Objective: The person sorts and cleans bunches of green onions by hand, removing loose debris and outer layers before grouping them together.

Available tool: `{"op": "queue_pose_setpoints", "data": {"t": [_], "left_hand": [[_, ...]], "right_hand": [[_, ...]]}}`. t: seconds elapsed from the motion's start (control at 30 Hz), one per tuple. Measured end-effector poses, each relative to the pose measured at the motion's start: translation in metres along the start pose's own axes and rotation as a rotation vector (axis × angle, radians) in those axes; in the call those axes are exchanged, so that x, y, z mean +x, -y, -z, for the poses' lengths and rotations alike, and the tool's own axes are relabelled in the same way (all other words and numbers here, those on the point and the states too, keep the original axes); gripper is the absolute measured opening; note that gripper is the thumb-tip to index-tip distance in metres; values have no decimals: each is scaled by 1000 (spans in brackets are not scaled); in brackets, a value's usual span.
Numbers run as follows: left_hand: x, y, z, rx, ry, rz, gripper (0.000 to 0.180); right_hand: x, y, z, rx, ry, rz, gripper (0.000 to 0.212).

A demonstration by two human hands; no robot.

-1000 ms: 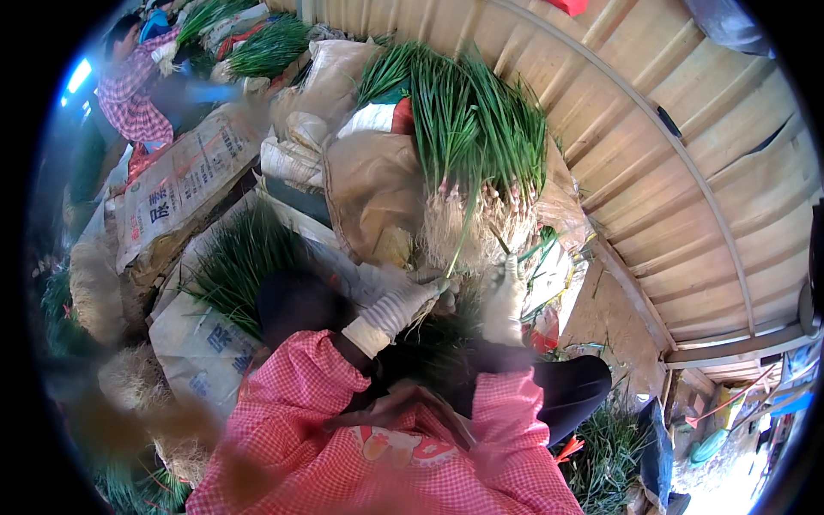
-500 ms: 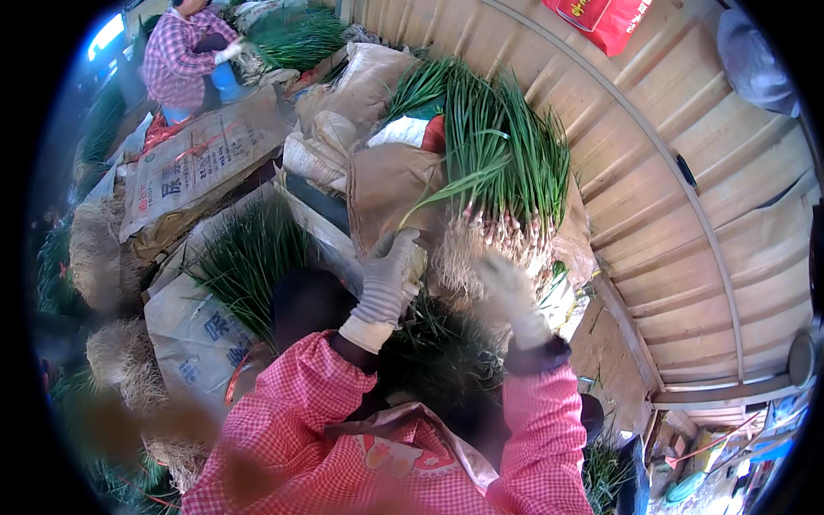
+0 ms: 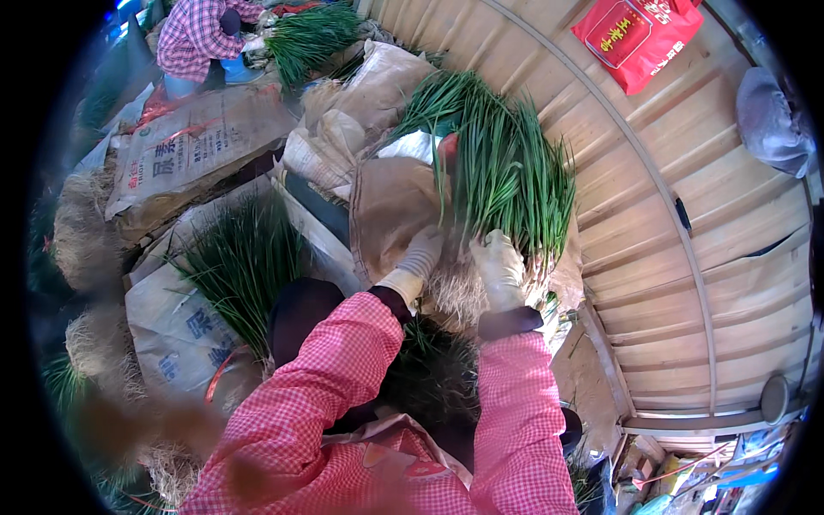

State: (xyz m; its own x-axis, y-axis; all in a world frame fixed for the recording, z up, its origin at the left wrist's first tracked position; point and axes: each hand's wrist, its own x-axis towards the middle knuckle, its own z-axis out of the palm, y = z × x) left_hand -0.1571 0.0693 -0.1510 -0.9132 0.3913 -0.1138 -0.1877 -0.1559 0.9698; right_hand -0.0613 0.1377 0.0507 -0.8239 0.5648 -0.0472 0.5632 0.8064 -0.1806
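Observation:
A thick pile of green garlic (image 3: 515, 172) lies ahead, its long leaves pointing away and its pale roots (image 3: 459, 292) toward me. My left hand (image 3: 421, 253), in a pale knit glove, is at the left edge of the pile. Its fingers are closed near the stem end of a stalk whose leaf stands up from them, partly hidden. My right hand (image 3: 499, 262), gloved too, is closed around stems just above the roots, and its fingertips are partly lost among the leaves. Dark, loose leaves (image 3: 433, 365) lie below, between my forearms.
Another bunch of greens (image 3: 245, 262) rests on a white sack (image 3: 172, 335) to the left. Brown sacking (image 3: 390, 206) lies beside the pile. Rooted bundles (image 3: 90, 232) stand far left. A co-worker (image 3: 202, 39) sits at the back left. A ribbed wall (image 3: 635, 223) with a red bag (image 3: 635, 43) curves along the right.
My left hand has moved up and right to the pile, with the stalk it held out at a slant. My right hand has come in left and up onto the stems. The view has shifted slightly.

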Motion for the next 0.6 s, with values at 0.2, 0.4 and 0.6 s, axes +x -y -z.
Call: {"op": "queue_pose_setpoints", "data": {"t": [0.2, 0.4, 0.6], "left_hand": [[-67, -123, -46, -463, 386, 386, 21], [-77, -119, -2, -334, 482, 356, 44], [-87, -135, 22, 93, 332, 366, 25]], "right_hand": [[-12, -34, -19, 91, -39, -67, 18], [-68, -8, -46, 120, -460, 473, 30], [-68, -7, -12, 420, -137, 331, 23]]}}
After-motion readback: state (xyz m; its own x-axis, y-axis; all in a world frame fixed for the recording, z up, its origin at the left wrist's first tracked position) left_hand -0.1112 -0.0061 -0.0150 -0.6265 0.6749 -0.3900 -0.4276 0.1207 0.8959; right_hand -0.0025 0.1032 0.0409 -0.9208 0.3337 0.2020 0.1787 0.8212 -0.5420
